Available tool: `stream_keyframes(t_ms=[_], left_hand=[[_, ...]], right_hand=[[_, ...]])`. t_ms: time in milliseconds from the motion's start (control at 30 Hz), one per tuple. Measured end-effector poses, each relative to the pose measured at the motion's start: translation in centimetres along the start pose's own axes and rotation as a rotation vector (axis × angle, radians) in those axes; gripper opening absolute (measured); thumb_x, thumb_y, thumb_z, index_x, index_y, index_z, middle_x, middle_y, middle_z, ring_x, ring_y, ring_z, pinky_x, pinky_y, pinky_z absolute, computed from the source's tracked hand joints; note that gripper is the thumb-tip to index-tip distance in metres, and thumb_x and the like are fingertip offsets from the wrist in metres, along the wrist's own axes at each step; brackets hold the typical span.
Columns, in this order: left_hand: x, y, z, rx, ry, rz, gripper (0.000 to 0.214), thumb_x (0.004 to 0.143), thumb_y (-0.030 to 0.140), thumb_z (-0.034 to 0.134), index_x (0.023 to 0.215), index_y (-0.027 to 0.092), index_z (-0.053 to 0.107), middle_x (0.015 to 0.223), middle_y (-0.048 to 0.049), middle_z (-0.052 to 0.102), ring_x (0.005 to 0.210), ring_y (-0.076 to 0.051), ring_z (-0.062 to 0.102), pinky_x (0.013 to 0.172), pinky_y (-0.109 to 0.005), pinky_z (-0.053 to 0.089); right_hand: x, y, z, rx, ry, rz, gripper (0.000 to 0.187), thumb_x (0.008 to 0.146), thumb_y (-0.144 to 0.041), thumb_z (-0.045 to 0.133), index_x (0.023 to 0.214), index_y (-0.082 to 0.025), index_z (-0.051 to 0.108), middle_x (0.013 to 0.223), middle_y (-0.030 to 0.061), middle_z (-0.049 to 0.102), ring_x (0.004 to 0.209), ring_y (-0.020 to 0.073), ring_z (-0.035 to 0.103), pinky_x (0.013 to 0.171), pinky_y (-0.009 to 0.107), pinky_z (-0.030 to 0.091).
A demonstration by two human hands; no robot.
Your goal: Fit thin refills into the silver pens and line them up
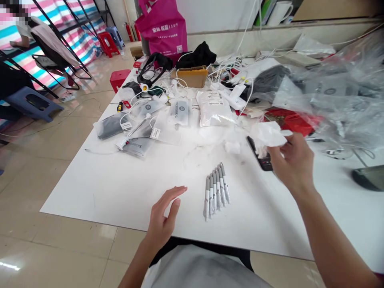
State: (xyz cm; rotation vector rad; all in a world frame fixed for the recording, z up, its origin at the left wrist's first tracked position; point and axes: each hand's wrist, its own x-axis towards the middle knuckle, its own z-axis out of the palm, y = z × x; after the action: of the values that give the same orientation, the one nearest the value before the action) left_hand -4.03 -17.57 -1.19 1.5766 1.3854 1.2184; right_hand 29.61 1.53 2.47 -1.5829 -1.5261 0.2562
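My left hand point(163, 216) lies open at the front of the white table point(120, 192), fingers apart and holding nothing. Just to its right, several grey-and-white marker pens point(216, 190) lie side by side in a fan. My right hand point(292, 164) is raised over the table and pinches a crumpled sheet of white tissue paper point(268, 134). Below its fingers is a black smartphone point(259, 154), partly hidden by the hand and tissue. White shreds of paper point(232, 147) lie nearby.
Sealed grey and white pouches point(177, 114), white cables and a cardboard box point(192, 78) crowd the table's far half. A clear plastic bag point(339, 92) bulges at the right. Red and blue stools stand on the tiled floor at the left, beyond the table edge.
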Motion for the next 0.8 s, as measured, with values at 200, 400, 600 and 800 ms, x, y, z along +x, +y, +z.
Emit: stream_keyframes(t_ms=[200, 400, 600, 800], left_hand=[[-1.4, 3.9, 3.3, -0.289, -0.189, -0.118, 0.051, 0.101, 0.025, 0.064, 0.15, 0.033, 0.053, 0.142, -0.0085, 0.067, 0.125, -0.024, 0.068, 0.102, -0.039, 0.059], [-2.9, 4.8, 5.4, -0.319, -0.136, -0.306, 0.047, 0.095, 0.028, 0.074, 0.14, 0.03, 0.063, 0.135, -0.0083, 0.068, 0.111, -0.02, 0.07, 0.093, -0.032, 0.061], [-2.4, 4.4, 4.2, -0.403, -0.077, -0.483, 0.06, 0.09, 0.031, 0.079, 0.146, 0.029, 0.057, 0.139, -0.0095, 0.067, 0.118, -0.023, 0.068, 0.097, -0.035, 0.059], [-0.7, 3.7, 3.4, -0.388, -0.008, -0.613, 0.042, 0.083, 0.034, 0.083, 0.121, 0.02, 0.073, 0.118, -0.009, 0.077, 0.105, -0.024, 0.072, 0.089, -0.033, 0.058]], right_hand=[[-14.1, -5.7, -3.4, 0.31, -0.322, 0.067, 0.021, 0.083, -0.023, 0.073, 0.103, -0.022, 0.069, 0.093, 0.004, 0.072, 0.079, 0.0168, 0.068, 0.069, 0.024, 0.055], [-22.3, -8.5, -2.6, 0.578, -0.478, 0.434, 0.025, 0.095, -0.03, 0.07, 0.119, -0.024, 0.068, 0.102, 0.0067, 0.075, 0.085, 0.0176, 0.071, 0.073, 0.026, 0.06], [-22.3, -8.4, -1.5, 0.682, -0.58, 0.441, 0.024, 0.096, -0.034, 0.072, 0.118, -0.026, 0.071, 0.112, 0.0074, 0.075, 0.093, 0.0177, 0.072, 0.08, 0.026, 0.061], [-19.8, -9.4, -1.0, 0.752, -0.707, 0.493, 0.022, 0.1, -0.044, 0.067, 0.108, -0.024, 0.071, 0.109, 0.0072, 0.072, 0.096, 0.0204, 0.067, 0.086, 0.033, 0.061]])
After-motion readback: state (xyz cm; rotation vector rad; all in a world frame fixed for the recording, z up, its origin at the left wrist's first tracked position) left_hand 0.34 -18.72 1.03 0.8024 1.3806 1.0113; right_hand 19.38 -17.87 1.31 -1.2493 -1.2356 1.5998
